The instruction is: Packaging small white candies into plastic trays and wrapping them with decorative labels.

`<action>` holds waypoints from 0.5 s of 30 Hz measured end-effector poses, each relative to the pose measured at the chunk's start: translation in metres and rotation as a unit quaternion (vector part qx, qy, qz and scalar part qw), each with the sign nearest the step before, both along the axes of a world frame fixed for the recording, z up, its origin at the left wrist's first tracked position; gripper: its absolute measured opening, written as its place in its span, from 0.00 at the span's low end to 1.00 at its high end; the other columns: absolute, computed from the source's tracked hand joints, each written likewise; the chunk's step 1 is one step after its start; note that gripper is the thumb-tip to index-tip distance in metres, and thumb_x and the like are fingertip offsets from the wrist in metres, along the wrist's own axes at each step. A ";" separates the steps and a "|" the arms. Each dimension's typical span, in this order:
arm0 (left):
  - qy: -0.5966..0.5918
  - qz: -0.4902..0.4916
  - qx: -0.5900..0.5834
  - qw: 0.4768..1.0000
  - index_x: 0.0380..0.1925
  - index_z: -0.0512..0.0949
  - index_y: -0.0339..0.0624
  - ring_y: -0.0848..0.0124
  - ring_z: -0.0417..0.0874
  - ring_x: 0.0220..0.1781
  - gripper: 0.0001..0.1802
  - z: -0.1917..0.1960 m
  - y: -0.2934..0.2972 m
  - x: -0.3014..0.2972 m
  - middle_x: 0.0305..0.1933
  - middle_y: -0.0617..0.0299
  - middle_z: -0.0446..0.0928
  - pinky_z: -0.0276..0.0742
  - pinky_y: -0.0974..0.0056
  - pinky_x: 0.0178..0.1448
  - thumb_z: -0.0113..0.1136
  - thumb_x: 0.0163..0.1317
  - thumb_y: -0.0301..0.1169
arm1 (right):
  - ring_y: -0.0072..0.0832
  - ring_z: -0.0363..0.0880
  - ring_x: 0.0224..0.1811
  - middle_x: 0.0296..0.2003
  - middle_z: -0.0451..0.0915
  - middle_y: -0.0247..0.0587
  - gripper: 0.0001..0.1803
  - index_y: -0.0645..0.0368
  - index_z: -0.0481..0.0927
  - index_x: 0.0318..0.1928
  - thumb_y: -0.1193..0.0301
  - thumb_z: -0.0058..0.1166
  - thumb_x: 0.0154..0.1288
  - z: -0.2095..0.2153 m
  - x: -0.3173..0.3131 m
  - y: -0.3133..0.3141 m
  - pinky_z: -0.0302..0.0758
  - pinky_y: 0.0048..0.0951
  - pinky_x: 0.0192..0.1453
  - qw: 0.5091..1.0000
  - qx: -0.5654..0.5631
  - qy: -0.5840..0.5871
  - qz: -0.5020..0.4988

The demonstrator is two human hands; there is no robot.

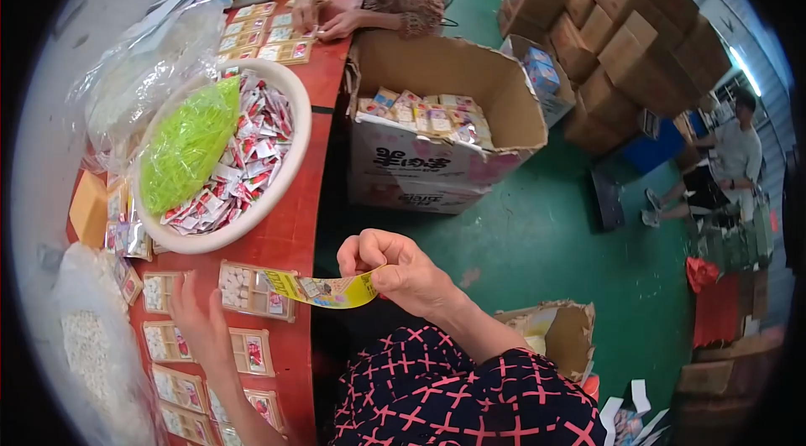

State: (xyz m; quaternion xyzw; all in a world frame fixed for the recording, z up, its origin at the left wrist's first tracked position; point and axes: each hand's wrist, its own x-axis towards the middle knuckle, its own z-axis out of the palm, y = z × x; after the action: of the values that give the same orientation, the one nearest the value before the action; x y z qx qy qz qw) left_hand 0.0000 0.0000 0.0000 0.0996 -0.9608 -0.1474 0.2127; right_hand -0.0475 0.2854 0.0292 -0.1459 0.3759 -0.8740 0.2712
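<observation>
My right hand (pixel 407 274) pinches one end of a yellow printed paper strip (pixel 336 293) between thumb and finger. The strip curves out leftward, and its far end overlaps a small compartment tray (pixel 245 288) holding white pieces and a red-and-white packet. Over the rows of similar trays on the red table, my left hand (pixel 201 320) has its fingers stretched out and apart, with nothing visible in it. Closest to its fingertips is another tray (pixel 158 292). Below lie several more filled trays (pixel 178 387), partly covered by my left forearm.
A white tub (pixel 300 114) holds small packets and a bright green bag (pixel 189 148). At the left lies a clear bag of white pieces (pixel 88 345). A large carton (pixel 420 148) with packs stands beside the table. Across it, a co-worker's hands (pixel 323 22) handle trays. Cartons (pixel 621 35) are stacked far right.
</observation>
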 end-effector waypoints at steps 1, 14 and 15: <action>0.047 -0.013 0.031 0.998 0.43 0.71 0.37 0.63 0.69 0.53 0.13 0.010 0.006 0.005 0.52 0.50 0.69 0.61 0.58 0.60 0.55 0.57 0.25 | 0.20 0.67 0.38 0.37 0.70 0.36 0.15 0.52 0.62 0.25 0.68 0.59 0.50 0.000 0.007 0.001 0.66 0.21 0.43 1.000 -0.019 -0.007 -0.023; 0.195 -0.232 0.284 0.910 0.13 0.54 0.40 0.79 0.55 0.17 0.20 0.038 0.129 0.046 0.14 0.67 0.56 0.51 0.72 0.21 0.52 0.53 0.14 | 0.21 0.69 0.38 0.37 0.70 0.36 0.20 0.50 0.61 0.25 0.64 0.65 0.47 0.011 0.046 0.054 0.68 0.23 0.45 0.992 -0.028 0.027 -0.124; 0.202 -0.242 0.284 0.906 0.12 0.54 0.40 0.80 0.55 0.17 0.20 0.041 0.134 0.046 0.14 0.67 0.56 0.50 0.72 0.20 0.52 0.53 0.14 | 0.21 0.69 0.38 0.37 0.70 0.36 0.20 0.50 0.61 0.25 0.64 0.65 0.47 0.011 0.046 0.059 0.68 0.23 0.45 0.991 -0.029 0.027 -0.124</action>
State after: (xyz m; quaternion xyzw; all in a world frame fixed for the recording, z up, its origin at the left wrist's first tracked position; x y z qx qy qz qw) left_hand 0.0457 0.1340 0.0406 -0.1114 -0.8093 -0.4782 0.3223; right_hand -0.0011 0.3447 0.0407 -0.1293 0.3731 -0.9070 0.1461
